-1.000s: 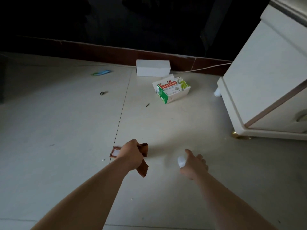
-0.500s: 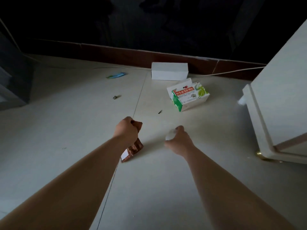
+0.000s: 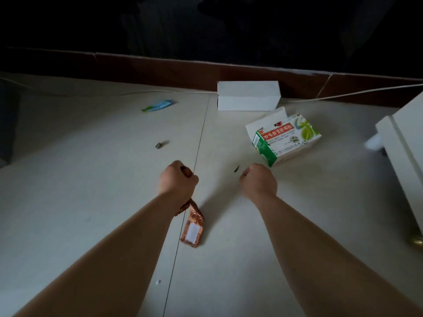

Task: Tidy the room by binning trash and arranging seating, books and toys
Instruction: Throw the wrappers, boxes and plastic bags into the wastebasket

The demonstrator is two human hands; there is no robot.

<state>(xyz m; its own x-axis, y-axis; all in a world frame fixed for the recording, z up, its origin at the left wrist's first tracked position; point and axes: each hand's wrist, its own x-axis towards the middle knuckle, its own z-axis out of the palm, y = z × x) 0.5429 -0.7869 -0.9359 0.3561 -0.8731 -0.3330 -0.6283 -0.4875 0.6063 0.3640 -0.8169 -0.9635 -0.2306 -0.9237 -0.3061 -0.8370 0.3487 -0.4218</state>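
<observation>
My left hand (image 3: 177, 179) grips the top of a copper-brown foil wrapper (image 3: 193, 227), which hangs below my fist above the pale floor and shows a white label. My right hand (image 3: 258, 179) is balled into a fist beside it; the small white wad it held a moment ago is hidden inside. Just beyond my right hand an opened white and green carton (image 3: 283, 138) with red lettering lies on the floor. A blue-green wrapper (image 3: 158, 105) lies further off to the left.
A plain white box (image 3: 248, 96) sits against the brown baseboard. A small metal bit (image 3: 159, 145) and a dark speck (image 3: 236, 168) lie on the floor. A white cabinet (image 3: 405, 143) stands at the right, with a pale cable (image 3: 354, 93) running along the wall.
Both hands have come up off the floor and moved toward the carton. The wrapper now dangles from my left fist, and the white wad has vanished into my right fist.
</observation>
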